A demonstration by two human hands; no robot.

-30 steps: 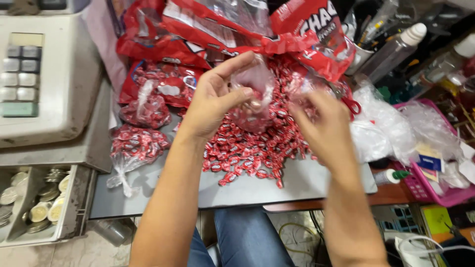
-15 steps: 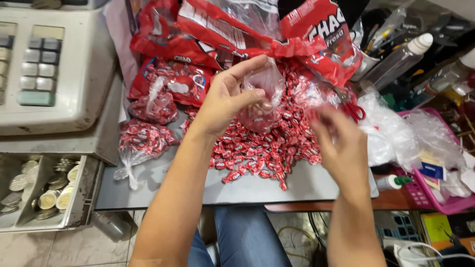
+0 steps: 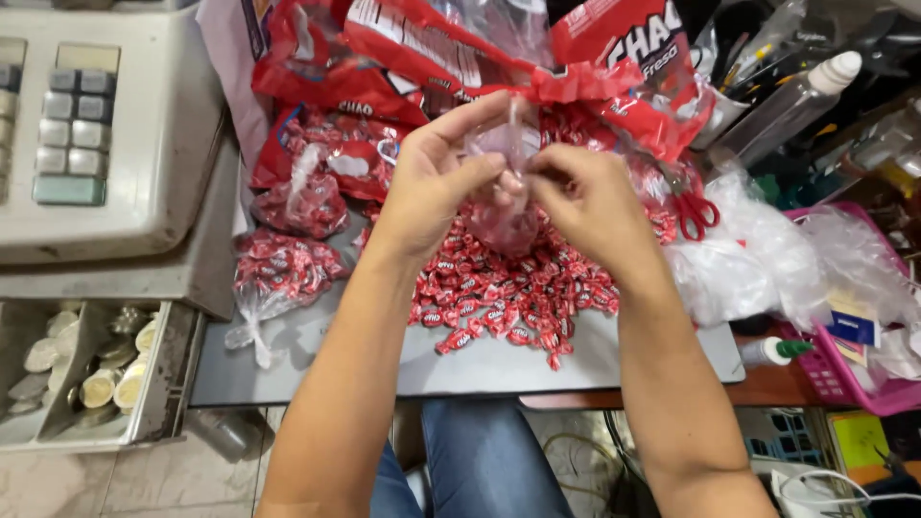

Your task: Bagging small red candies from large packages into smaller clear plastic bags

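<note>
While both hands meet above the candy pile, a small clear plastic bag (image 3: 504,197) hangs between them, its mouth pinched from both sides, some red candies inside. Left hand (image 3: 436,182) has thumb and fingers closed on the bag's top edge, index finger stretched up along it. Right hand (image 3: 585,197) is curled, fingertips nipping the same edge from the other side. Bag sits over the heap of loose red wrapped candies (image 3: 508,297) on the grey board (image 3: 480,369). Filled knotted bags (image 3: 283,264) lie left of the heap. Big torn red candy bags (image 3: 451,48) behind. Red-handled scissors (image 3: 696,211) partly under plastic. Coin drawer (image 3: 86,364) with coins lower left, cash register (image 3: 106,125) cut off at the frame edge. Candy count in the bag unclear
</note>
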